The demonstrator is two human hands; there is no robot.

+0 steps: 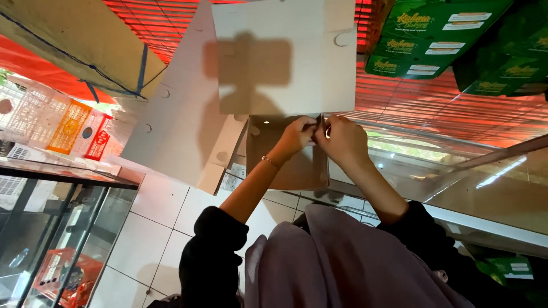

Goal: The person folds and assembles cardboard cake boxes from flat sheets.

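A glass display case (63, 228) stands at far left beside the white tiled floor (160, 217), with white and orange crates (54, 122) above it. At centre, the left hand (297, 137) and right hand (342, 140) meet, both pinching closed on the edge of a flat white cardboard box (274, 74) with its flaps spread open. Green printed boxes (428, 40) are stacked at upper right.

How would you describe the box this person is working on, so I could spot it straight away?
Find the glass display counter on the right. Over its near edge hangs a plain white cardboard box, half folded, flaps spread wide. Both hands, left hand and right hand, pinch one edge. Unlike the printed green cartons nearby, it is unprinted.
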